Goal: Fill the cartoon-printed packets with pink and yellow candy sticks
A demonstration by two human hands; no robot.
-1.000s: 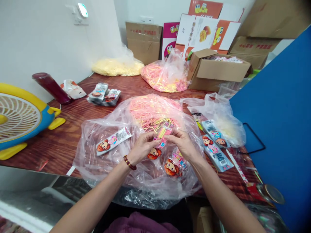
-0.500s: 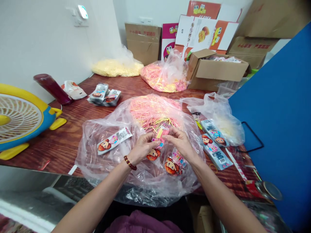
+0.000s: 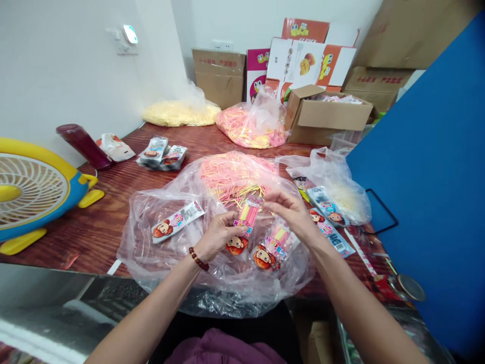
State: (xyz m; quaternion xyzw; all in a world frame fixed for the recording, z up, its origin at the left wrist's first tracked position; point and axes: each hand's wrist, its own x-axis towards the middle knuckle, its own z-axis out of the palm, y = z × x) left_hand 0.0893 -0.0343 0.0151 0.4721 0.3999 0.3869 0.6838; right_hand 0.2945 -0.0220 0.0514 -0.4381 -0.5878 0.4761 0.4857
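Note:
My left hand (image 3: 217, 236) is closed round a small cartoon-printed packet (image 3: 242, 222) with pink and yellow sticks in it, held upright over a big clear plastic bag (image 3: 159, 242). My right hand (image 3: 290, 212) sits just right of the packet's top, fingers curled in a pinch near its upper edge; what they hold I cannot make out. A second filled packet (image 3: 271, 247) lies under my right wrist. A flat packet (image 3: 176, 221) lies on the bag to the left. Loose pink and yellow sticks (image 3: 235, 174) are heaped in the bag behind my hands.
A yellow and blue fan (image 3: 30, 189) stands at the left edge. A dark red bottle (image 3: 84, 146), stacked packets (image 3: 161, 151), bags of sticks (image 3: 250, 126), an open cardboard box (image 3: 326, 116) and more packets (image 3: 328, 210) sit on the wooden table (image 3: 109, 187). A blue board (image 3: 428, 167) rises right.
My right hand has lifted off the packet's top and shifted right. The packet now stands more upright in my left hand. The camera tilted slightly.

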